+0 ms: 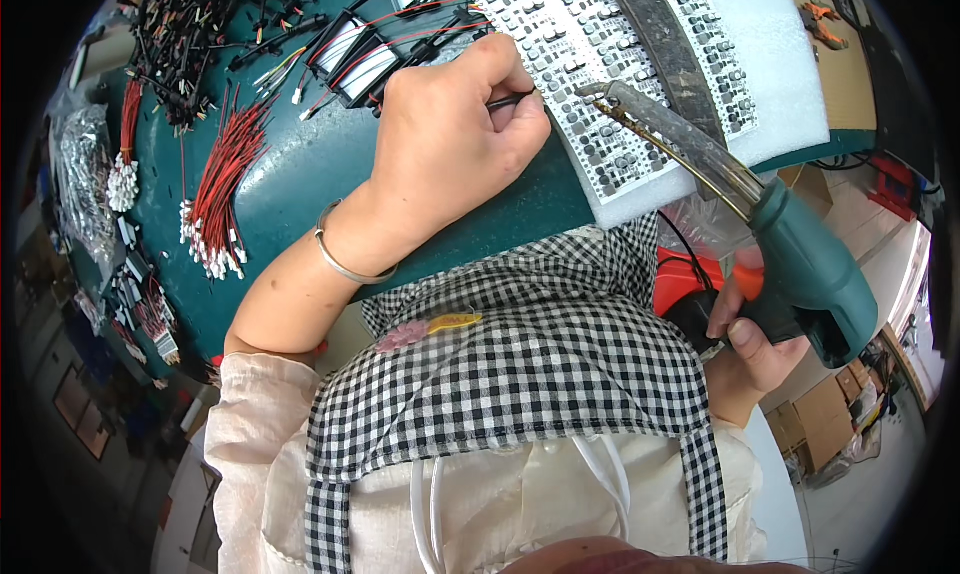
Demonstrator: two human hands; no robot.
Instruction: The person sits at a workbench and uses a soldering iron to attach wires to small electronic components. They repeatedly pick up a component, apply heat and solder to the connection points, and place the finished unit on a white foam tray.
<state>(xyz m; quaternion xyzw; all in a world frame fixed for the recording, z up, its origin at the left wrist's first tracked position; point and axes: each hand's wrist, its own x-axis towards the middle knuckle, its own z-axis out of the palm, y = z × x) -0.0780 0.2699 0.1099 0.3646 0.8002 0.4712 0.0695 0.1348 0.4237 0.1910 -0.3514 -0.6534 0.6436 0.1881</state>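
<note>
My left hand (440, 134) is closed in a pinch around a thin black wire (508, 101), beside the left edge of a white circuit board panel (625, 159). Thin red wires (410, 19) run toward the panel's top left corner. In my right hand (755, 349) is a green soldering gun (810, 259) with an orange trigger; the fingers wrap its handle. Its long metal barrel and thin brass-coloured tube reach up and left, the tip standing over the panel. A dark worn metal bar (665, 54) lies across the panel. Small parts cover the panel in rows.
White foam (790, 74) lies under the panel on the green table (300, 214). Bundles of red wires with white connectors (225, 194), a pile of black cables (175, 44) and silver-white modules (355, 64) lie left. Orange-handled pliers (823, 26) are at the far right.
</note>
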